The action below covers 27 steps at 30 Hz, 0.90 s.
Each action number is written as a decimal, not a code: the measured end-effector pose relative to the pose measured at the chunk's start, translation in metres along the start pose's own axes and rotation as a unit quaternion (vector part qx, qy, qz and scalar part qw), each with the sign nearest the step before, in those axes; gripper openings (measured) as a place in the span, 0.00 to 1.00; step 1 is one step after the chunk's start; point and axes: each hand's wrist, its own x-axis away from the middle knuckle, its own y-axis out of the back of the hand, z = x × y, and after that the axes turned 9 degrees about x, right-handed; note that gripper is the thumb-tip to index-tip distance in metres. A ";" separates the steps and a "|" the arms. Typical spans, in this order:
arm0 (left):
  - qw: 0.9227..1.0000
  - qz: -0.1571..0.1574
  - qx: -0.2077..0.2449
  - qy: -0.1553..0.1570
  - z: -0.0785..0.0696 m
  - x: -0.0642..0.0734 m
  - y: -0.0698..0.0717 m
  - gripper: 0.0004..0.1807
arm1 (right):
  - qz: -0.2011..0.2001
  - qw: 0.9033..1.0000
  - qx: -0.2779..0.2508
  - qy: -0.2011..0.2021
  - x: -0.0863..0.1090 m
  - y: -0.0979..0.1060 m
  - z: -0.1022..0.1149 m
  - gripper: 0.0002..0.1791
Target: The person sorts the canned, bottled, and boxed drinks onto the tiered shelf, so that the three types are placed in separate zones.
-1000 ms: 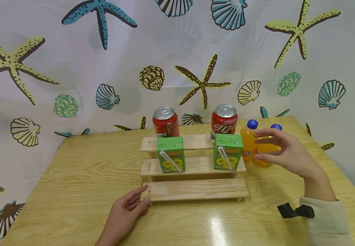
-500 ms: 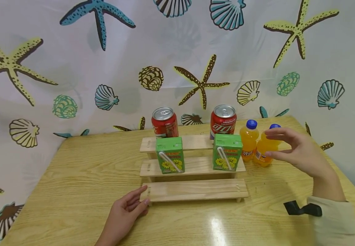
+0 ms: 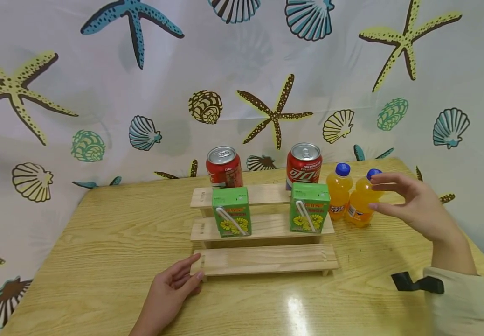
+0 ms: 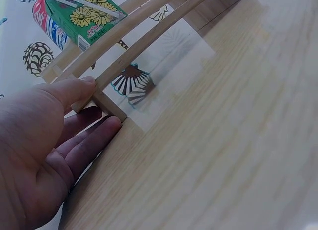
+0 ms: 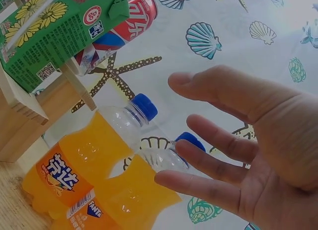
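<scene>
My left hand (image 3: 167, 290) holds the left end of the lowest step of a three-tier wooden rack (image 3: 267, 259); in the left wrist view, the thumb lies against the step's end and the fingers sit by its leg. My right hand (image 3: 420, 207), thumb and fingers spread apart with nothing between them, hovers just right of two orange Fanta bottles. The nearer bottle (image 3: 360, 205) stands beside the farther bottle (image 3: 339, 193), both upright with blue caps. In the right wrist view, fingers overlap the shoulder of one bottle (image 5: 124, 200); contact cannot be told.
Two green drink cartons (image 3: 231, 212) (image 3: 310, 207) with straws stand on the middle tier. Behind them, a left red cola can (image 3: 225, 170) and a right red cola can (image 3: 304, 168) occupy the top tier. A shell-patterned curtain (image 3: 162, 93) closes off the table's back.
My right hand has drawn back to the right, away from the bottles, uncovering more of the nearer one. The left hand stays at the rack's end.
</scene>
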 end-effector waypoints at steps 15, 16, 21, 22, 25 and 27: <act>1.000 0.001 0.004 0.003 0.000 0.000 0.001 0.27 | -0.008 1.000 0.013 -0.026 0.002 0.000 -0.012 0.25; 1.000 0.001 0.004 0.003 0.000 0.000 0.000 0.27 | -0.008 0.999 0.013 -0.030 0.002 0.000 -0.012 0.25; 1.000 0.001 0.004 0.006 -0.001 0.000 0.000 0.27 | -0.018 0.998 0.017 -0.061 0.002 0.001 -0.013 0.26; 1.000 0.001 0.004 0.006 -0.001 0.000 0.000 0.27 | -0.019 0.998 0.019 -0.065 0.002 0.001 -0.013 0.26; 1.000 0.001 0.004 0.007 -0.001 0.000 0.000 0.27 | -0.019 0.997 0.017 -0.075 0.001 0.001 -0.015 0.26; 1.000 0.001 0.004 0.006 -0.001 0.000 0.000 0.27 | -0.020 0.997 0.012 -0.079 0.001 0.001 -0.016 0.26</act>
